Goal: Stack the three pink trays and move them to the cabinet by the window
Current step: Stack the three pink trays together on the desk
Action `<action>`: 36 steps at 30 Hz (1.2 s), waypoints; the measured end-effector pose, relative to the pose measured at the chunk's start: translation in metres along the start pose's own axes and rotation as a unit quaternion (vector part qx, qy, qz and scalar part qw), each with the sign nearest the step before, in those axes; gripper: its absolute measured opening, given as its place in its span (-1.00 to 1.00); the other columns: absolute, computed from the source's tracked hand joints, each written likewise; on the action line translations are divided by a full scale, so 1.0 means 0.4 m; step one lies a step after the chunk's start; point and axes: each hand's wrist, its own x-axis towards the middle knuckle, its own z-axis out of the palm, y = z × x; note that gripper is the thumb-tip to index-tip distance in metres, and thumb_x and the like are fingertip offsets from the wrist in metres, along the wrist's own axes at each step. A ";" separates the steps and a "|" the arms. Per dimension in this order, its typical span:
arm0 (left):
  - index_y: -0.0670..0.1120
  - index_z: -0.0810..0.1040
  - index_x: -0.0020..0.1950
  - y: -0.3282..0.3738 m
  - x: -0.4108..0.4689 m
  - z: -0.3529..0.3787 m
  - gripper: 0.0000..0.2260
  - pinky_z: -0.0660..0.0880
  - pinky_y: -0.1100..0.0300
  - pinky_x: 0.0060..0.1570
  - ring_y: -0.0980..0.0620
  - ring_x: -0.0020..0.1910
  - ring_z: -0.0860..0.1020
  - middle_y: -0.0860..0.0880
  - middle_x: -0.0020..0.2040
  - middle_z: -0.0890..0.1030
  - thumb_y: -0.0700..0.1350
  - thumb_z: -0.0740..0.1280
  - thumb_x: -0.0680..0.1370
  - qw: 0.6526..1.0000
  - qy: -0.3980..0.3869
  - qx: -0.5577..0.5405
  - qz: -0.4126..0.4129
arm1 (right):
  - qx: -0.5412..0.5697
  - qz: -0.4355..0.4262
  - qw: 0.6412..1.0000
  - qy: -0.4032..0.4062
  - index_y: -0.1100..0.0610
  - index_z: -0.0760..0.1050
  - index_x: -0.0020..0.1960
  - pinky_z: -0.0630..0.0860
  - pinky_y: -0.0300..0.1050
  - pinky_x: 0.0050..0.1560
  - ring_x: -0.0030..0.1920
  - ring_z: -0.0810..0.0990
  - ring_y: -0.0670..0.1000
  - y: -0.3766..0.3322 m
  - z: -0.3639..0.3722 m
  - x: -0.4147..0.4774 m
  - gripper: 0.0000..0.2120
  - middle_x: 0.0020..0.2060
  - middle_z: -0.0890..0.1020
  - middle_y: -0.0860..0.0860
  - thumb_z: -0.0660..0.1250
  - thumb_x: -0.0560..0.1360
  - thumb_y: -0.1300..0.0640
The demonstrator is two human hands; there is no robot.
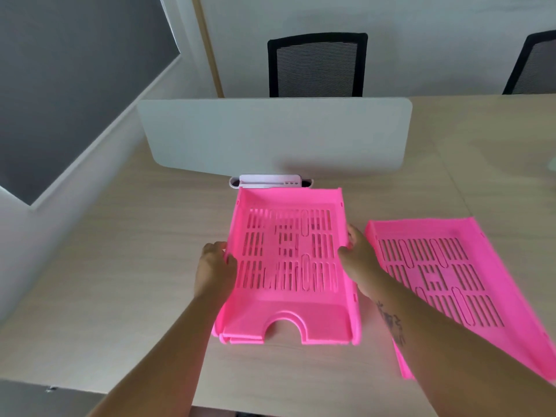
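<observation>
The third pink tray [451,275] lies loose just right of your right hand [359,266], long axis angled away, while both hands, left hand [215,266] included, clasp the 2-tray stack [288,266] by its side walls

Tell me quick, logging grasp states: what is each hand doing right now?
Left hand: closed on the left wall of the top tray.
Right hand: closed on that tray's right wall.

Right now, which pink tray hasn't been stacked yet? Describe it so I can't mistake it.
On the wooden desk, find the white divider screen. Right of the held pink stack below it lies a single pink tray. It sits angled, untouched, partly under the right forearm, while both hands grip the stack.
</observation>
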 end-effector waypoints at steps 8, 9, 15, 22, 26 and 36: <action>-0.18 0.55 0.16 -0.054 0.024 -0.015 -0.77 0.41 0.31 -0.34 0.13 -0.28 0.45 -0.13 0.05 0.49 -0.28 0.16 0.58 1.000 -0.007 -0.005 0.004 | -0.006 0.011 1.000 -0.029 -0.04 0.11 0.57 0.40 -0.21 -0.55 -0.42 0.51 -0.05 0.007 0.060 0.040 -0.31 0.42 0.45 0.06 0.09 0.51 0.38; -0.18 0.54 0.18 -0.060 0.027 -0.013 -0.76 0.44 0.25 -0.30 0.09 -0.26 0.46 -0.15 0.07 0.50 -0.28 0.16 0.58 1.000 -0.012 -0.008 -0.001 | -0.010 0.012 1.000 -0.027 -0.05 0.11 0.57 0.40 -0.21 -0.55 -0.42 0.50 -0.04 0.011 0.066 0.043 -0.31 0.42 0.46 0.05 0.09 0.51 0.38; -0.15 0.52 0.22 -0.066 0.030 -0.001 -0.76 0.37 0.39 -0.43 0.17 -0.26 0.47 -0.08 0.05 0.46 -0.25 0.15 0.60 0.999 -0.026 -0.039 -0.001 | -0.023 0.015 1.000 -0.003 -0.06 0.13 0.56 0.37 -0.26 -0.57 -0.52 0.45 -0.11 0.019 0.077 0.046 -0.32 0.34 0.53 0.01 0.08 0.52 0.39; -0.14 0.50 0.26 -0.077 0.044 -0.011 -0.74 0.41 0.39 -0.46 0.16 -0.25 0.52 -0.06 0.04 0.49 -0.21 0.21 0.58 0.997 -0.056 -0.054 0.003 | -0.024 0.004 1.000 0.013 -0.04 0.14 0.56 0.37 -0.28 -0.58 -0.50 0.45 -0.10 0.004 0.072 0.028 -0.35 0.28 0.58 0.03 0.13 0.54 0.37; -0.10 0.42 0.34 -0.105 0.015 -0.007 -0.65 0.50 0.36 -0.47 0.09 -0.19 0.60 -0.05 0.11 0.56 -0.13 0.27 0.55 0.993 -0.098 -0.068 -0.022 | -0.034 0.021 0.999 0.034 0.07 0.20 0.54 0.45 -0.31 -0.52 -0.36 0.54 -0.13 0.012 0.078 -0.021 -0.43 0.27 0.56 0.05 0.19 0.56 0.31; -0.13 0.52 -0.08 -0.129 -0.055 -0.007 -0.78 0.61 -0.04 -0.25 -0.02 -0.32 0.52 -0.12 -0.24 0.59 -0.26 0.09 0.56 0.979 -0.170 -0.067 -0.091 | -0.055 0.087 0.994 0.023 0.20 0.36 0.40 0.41 -0.26 -0.48 -0.35 0.50 -0.07 0.017 0.088 -0.056 -0.60 0.12 0.60 0.15 0.07 0.59 0.34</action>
